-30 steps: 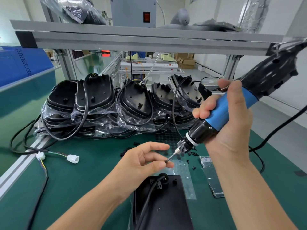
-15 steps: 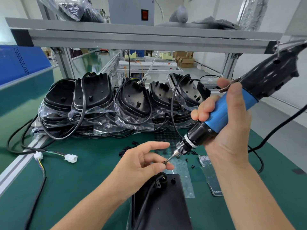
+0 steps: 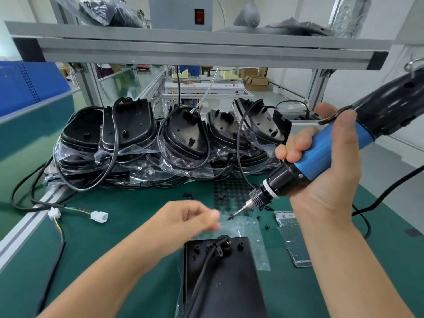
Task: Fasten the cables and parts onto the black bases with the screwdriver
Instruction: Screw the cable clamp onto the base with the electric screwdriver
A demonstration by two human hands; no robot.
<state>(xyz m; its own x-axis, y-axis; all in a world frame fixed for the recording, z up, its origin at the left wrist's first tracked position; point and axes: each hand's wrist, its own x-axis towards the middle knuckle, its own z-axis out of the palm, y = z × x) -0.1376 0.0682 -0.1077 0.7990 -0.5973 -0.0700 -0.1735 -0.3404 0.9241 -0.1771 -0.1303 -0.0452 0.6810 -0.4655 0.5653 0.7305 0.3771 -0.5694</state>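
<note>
Above black base, screwdriver gripped in right hand, bit slanted down-left, screw at tip. Left hand just beside tip, blurred, fingers loosely curled, grasp unclear. Cable clamp at base's far end, nearer left hand.

The desk is covered in a matt green mat, edged by a brushed aluminium rail. The black base looks like smooth plastic with a dull sheen; its cable has a matt rubbery sheath. The electric screwdriver has a satin blue plastic grip, a glossy black body and a knurled metal chuck with a bright steel bit. Crinkled, glossy clear film wraps the stacked bases. The overhead shelf is matt grey metal.
</note>
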